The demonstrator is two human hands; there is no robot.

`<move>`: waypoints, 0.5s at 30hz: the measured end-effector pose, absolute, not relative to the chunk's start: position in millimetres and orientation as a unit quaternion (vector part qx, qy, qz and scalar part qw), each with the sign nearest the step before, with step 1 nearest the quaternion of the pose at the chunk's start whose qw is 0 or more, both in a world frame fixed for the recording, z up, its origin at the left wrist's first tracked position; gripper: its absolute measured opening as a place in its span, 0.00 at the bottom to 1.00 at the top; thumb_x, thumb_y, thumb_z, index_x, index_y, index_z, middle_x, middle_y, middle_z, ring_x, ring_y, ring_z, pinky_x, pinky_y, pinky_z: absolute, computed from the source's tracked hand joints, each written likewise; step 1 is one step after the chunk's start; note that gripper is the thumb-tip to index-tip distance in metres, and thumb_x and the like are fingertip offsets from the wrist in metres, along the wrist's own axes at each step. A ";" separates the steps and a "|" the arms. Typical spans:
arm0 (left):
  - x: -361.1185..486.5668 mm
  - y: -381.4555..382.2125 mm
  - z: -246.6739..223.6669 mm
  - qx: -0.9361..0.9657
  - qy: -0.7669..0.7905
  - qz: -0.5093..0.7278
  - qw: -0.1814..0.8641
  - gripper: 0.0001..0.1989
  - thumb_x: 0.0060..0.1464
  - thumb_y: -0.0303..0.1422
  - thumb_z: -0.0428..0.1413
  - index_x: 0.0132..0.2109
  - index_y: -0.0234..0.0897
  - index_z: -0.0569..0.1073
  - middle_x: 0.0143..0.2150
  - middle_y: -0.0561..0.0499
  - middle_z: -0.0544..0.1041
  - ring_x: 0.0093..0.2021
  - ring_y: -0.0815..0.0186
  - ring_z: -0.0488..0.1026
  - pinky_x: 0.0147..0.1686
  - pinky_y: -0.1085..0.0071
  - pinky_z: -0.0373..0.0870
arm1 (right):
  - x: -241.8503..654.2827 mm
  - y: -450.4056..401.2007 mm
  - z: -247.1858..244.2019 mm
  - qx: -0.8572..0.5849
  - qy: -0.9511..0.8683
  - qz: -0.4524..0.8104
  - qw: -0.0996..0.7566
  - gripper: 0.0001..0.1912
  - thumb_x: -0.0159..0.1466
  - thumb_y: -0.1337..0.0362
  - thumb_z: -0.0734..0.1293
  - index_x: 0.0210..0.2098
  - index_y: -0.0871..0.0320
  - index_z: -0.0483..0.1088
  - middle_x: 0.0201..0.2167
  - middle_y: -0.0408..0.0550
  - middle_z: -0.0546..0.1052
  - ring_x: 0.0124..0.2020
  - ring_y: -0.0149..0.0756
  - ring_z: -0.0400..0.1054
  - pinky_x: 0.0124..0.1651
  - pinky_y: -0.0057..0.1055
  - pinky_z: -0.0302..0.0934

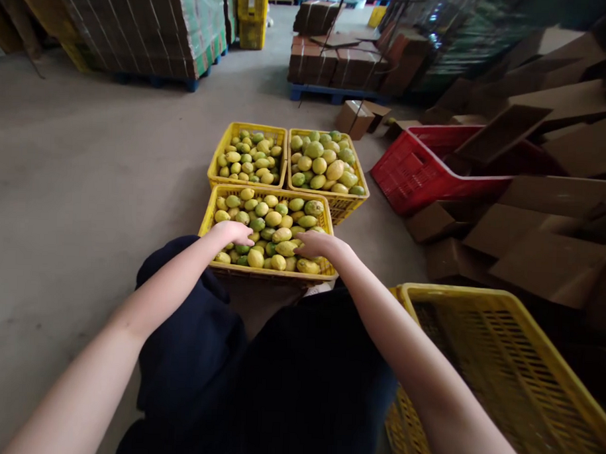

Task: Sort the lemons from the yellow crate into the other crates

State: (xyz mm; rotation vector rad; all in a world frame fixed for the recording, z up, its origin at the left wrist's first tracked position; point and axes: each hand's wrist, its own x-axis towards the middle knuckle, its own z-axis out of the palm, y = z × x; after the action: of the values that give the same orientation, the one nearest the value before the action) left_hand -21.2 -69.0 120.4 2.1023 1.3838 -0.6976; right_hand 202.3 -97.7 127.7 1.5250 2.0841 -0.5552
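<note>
A yellow crate [203,225] full of yellow and green lemons [282,235] stands on the floor between my knees. Over its left part reaches my left hand [237,233], palm down with the fingers stretched out above the fruit. From the other side my right hand [316,243] comes in, its fingers at the end of a yellow-green lemon [286,248]; whether they touch it is hard to see. No fruit is lifted in either hand.
Behind stand two more yellow crates of fruit, left [211,174] and right [356,197], the right one holding bigger pieces. A red crate [409,171] and cardboard boxes [555,262] lie to the right. Close by my right arm is another yellow crate [460,293]. Loaded pallets [153,81] stand farther back.
</note>
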 end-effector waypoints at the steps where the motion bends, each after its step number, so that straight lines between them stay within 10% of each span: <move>1: -21.1 -69.3 118.5 0.774 0.512 -0.259 0.268 0.28 0.60 0.43 0.55 0.65 0.42 0.69 0.66 0.41 0.70 0.64 0.48 0.68 0.61 0.60 0.63 | 198.9 -94.9 127.4 0.554 0.768 -0.202 0.249 0.26 0.68 0.57 0.64 0.62 0.61 0.68 0.61 0.62 0.73 0.61 0.54 0.69 0.58 0.42 0.65; 15: -49.3 -27.5 89.3 0.748 0.541 -0.253 0.289 0.23 0.52 0.40 0.60 0.55 0.42 0.77 0.60 0.44 0.76 0.62 0.48 0.69 0.62 0.57 0.63 | 152.7 -66.5 124.8 0.515 0.791 -0.235 0.233 0.21 0.67 0.62 0.66 0.57 0.59 0.73 0.57 0.58 0.77 0.58 0.52 0.71 0.58 0.42 0.66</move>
State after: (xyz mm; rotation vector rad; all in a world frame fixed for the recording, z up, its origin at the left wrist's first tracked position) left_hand -49.3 -27.5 89.3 1.9972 1.4440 -0.6752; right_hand 152.7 -66.5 124.8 1.4138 2.1739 -0.6445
